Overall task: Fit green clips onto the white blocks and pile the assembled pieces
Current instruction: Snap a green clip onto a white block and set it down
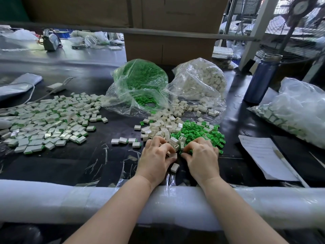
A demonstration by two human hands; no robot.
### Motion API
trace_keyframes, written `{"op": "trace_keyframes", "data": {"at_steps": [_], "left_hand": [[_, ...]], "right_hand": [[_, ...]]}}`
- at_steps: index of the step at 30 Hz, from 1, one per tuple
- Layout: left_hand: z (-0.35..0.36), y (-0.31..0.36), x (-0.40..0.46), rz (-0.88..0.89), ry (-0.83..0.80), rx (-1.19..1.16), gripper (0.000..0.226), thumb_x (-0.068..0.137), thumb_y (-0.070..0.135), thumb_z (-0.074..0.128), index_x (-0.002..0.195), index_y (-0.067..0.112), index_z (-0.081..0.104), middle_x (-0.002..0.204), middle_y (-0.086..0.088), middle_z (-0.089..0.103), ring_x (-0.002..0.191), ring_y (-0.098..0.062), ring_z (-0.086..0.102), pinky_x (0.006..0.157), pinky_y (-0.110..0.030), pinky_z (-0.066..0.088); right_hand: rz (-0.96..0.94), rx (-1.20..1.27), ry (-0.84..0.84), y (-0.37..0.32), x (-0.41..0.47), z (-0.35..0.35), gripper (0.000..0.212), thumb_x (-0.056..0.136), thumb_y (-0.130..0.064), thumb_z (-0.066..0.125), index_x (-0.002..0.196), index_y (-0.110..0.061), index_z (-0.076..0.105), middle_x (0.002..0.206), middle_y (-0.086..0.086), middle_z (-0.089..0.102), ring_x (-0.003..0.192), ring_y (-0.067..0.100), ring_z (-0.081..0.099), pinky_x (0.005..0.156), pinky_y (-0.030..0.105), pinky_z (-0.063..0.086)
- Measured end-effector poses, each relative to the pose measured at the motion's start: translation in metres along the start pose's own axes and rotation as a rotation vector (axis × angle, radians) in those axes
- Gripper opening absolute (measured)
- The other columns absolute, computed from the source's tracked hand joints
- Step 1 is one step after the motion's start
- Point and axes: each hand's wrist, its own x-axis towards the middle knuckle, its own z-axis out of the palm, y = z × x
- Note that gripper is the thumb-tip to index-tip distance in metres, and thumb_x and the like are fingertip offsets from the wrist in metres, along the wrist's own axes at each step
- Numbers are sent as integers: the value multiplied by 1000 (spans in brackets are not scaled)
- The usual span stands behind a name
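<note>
Loose white blocks (163, 126) and green clips (200, 132) lie heaped side by side on the black table. My left hand (156, 155) rests at the near edge of the block heap and pinches a white block (173, 155) between thumb and fingers. My right hand (202, 155) lies on the green clips with curled fingers; what it holds is hidden. One white block (175, 167) lies alone between my wrists. A wide pile of assembled pieces (49, 120) spreads over the left of the table, with a few more assembled pieces (126, 140) nearer my left hand.
A bag of green clips (140, 80) and a bag of white blocks (200, 80) stand open behind the heaps. A blue bottle (262, 78), a filled bag (295, 110) and a paper with a pen (265, 155) lie to the right. White foam padding (70, 199) lines the near edge.
</note>
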Motion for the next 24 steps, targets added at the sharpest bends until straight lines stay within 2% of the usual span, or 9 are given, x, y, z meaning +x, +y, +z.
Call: {"op": "trace_keyframes", "data": {"at_steps": [4, 8, 13, 16, 19, 21, 24], "left_hand": [[-7, 3, 0, -16, 66, -162, 13, 86, 22, 62, 98, 17, 63, 103, 5, 54, 103, -12, 45, 91, -13, 30], [-11, 6, -2, -44, 31, -325, 13, 84, 16, 65, 97, 16, 63, 97, 5, 62, 93, -10, 57, 89, -24, 46], [-10, 5, 0, -103, 6, -479, 25, 81, 9, 68, 104, 16, 67, 97, 7, 58, 89, -9, 58, 92, -26, 48], [-10, 4, 1, -138, -9, -589, 22, 80, 5, 69, 92, 22, 65, 94, 1, 61, 87, -15, 61, 89, -30, 51], [-10, 3, 0, -160, -12, -659, 23, 80, 4, 68, 82, 26, 60, 82, 2, 62, 78, -14, 61, 79, -26, 53], [-11, 3, 0, -142, 2, -679, 22, 81, 5, 67, 83, 27, 62, 78, 5, 58, 70, -7, 56, 72, -21, 50], [-11, 3, 0, -111, 16, -676, 24, 81, 5, 68, 88, 27, 67, 84, 3, 57, 71, -5, 54, 74, -16, 48]], "right_hand": [[-39, 92, 5, -1, -1, -2, 7, 88, -23, 60, 94, -23, 61, 96, -5, 63, 97, 17, 53, 81, 29, 25], [-94, 280, 46, -3, -2, -3, 25, 90, -9, 57, 111, -17, 65, 100, 1, 62, 96, 19, 53, 88, 30, 40], [-85, 503, 8, -3, -2, -5, 16, 89, -5, 58, 98, -14, 68, 94, -1, 60, 89, 14, 55, 81, 26, 46], [-29, 743, -27, -2, -1, -8, 14, 84, -3, 64, 87, -15, 66, 86, -2, 68, 82, 11, 63, 77, 21, 51], [17, 842, -33, -2, -1, -9, 23, 81, -1, 68, 78, -23, 62, 78, -5, 67, 72, 3, 62, 71, 15, 50], [18, 862, -36, -2, 0, -8, 21, 80, -1, 69, 79, -21, 62, 78, -4, 67, 72, 2, 62, 70, 14, 50], [15, 907, -47, -2, 0, -8, 16, 80, 0, 69, 87, -14, 66, 84, 1, 69, 79, 10, 65, 74, 16, 51]]}}
